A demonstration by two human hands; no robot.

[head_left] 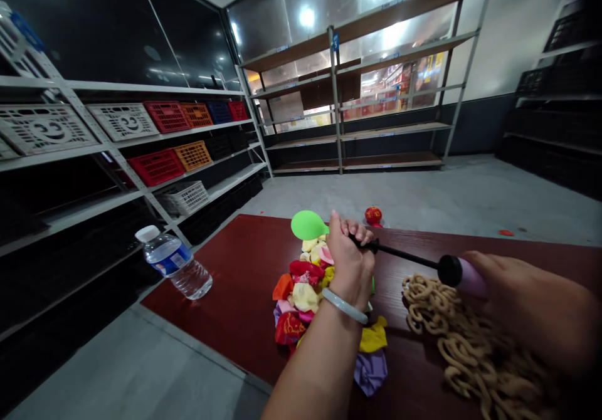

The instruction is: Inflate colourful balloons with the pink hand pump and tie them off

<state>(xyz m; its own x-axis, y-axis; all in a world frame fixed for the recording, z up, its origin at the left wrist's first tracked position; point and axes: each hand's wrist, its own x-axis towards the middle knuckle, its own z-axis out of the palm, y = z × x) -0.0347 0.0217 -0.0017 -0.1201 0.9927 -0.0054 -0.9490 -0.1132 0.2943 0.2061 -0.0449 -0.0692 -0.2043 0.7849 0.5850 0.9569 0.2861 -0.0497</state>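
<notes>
A green balloon (pixel 308 225), partly inflated, sits at one end of a black and purple hand balloon pump (pixel 409 256). My left hand (pixel 350 241) is closed around the pump's black end near the balloon's neck, with a pale bangle on the wrist. My right hand (pixel 531 301), blurred, grips the purple part at the other end, with the black rod showing between the hands. Under my left forearm lies a pile of limp balloons (pixel 305 298) in several colours. Tan curled strands (pixel 451 338) lie in a heap below my right hand.
A water bottle (pixel 176 263) stands at the left of the dark red table (pixel 211 307). A small red balloon (pixel 374 216) shows beyond the far edge. Shelves (pixel 202 125) with crates line the left; a metal rack (pixel 338 138) stands at the back.
</notes>
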